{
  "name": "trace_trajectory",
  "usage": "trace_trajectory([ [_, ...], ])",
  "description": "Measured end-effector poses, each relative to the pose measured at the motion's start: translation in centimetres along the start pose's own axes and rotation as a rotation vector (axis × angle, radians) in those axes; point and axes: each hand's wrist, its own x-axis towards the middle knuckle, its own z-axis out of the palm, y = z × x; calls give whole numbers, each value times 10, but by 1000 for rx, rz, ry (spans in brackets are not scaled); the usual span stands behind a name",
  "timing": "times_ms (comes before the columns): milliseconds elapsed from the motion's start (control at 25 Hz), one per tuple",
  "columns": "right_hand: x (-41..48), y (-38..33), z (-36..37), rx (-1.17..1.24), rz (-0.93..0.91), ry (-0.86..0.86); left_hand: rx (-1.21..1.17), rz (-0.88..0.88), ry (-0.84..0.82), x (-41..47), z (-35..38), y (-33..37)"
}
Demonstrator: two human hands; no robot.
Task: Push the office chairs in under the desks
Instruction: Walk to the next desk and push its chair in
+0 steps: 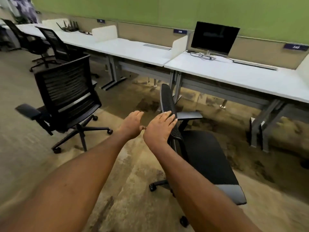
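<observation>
Resting flat and open on the mesh backrest (168,104), right hand (159,128) leads; left hand (131,125) hovers open alongside, desk (234,76) straight ahead.

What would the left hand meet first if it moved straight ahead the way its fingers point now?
Probably nothing soon: the left hand is open, pointing past the near chair's backrest toward bare floor under the desk. Depth is unclear.

Green wall (150,9) ran 10 to 2 o'clock above tan partition panels (147,33). Worn mottled carpet (130,173) underfoot. Dark monitor (214,37) at 1 o'clock.
</observation>
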Motion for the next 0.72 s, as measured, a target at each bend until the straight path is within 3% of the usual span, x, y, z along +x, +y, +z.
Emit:
trace_trajectory([
  [200, 42, -2, 19, 27, 262, -141, 31, 288, -32, 84, 1, 6],
  [360, 66, 6, 22, -27, 420, -90, 108, 480, -49, 138, -1, 4],
  [600, 77, 19, 28, -129, 383, 55, 170, 726, -175, 200, 26, 23],
  [720, 88, 32, 23, -173, 350, 72, 49, 707, -79, 210, 51, 24],
])
